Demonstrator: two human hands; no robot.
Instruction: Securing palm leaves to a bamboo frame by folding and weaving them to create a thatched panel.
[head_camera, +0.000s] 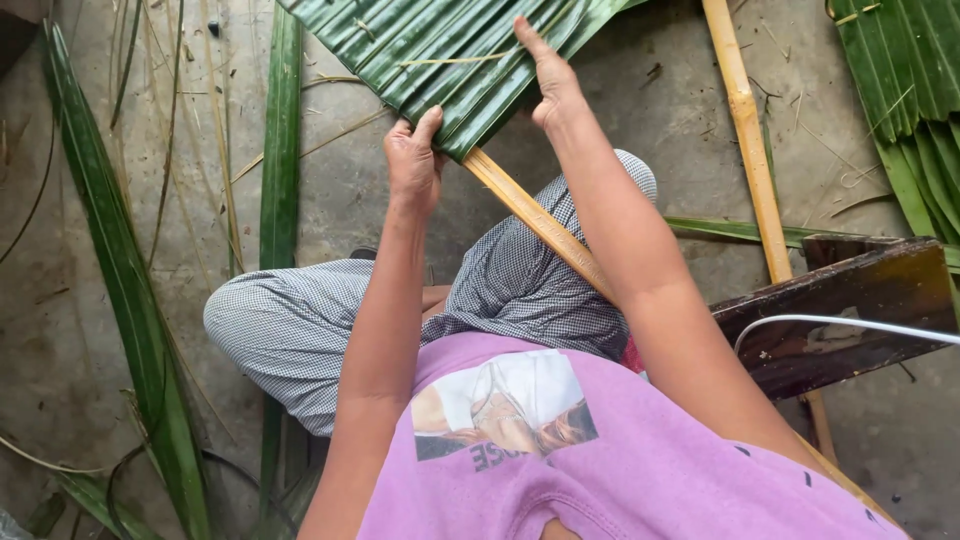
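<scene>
Palm-leaf panel (440, 50) sits far of lap, folded over pale midrib stick (540, 225); stick's long axis runs far-left to near-right. Left hand (415, 160) grips panel's near edge, fingers curled. Right hand (552, 85) presses flat on leaf surface, fingers extended, just right of left hand.

A: Left hand (414, 160)?
B: Arm bare, reaching forward, wrist straight. Fingers curled into a closed grip, thumb up at the top.
A: Right hand (548, 82)?
B: Further out and higher. Arm bare, stretched forward, fingers extended and pressed flat, palm down. Hands near, not touching.
</scene>
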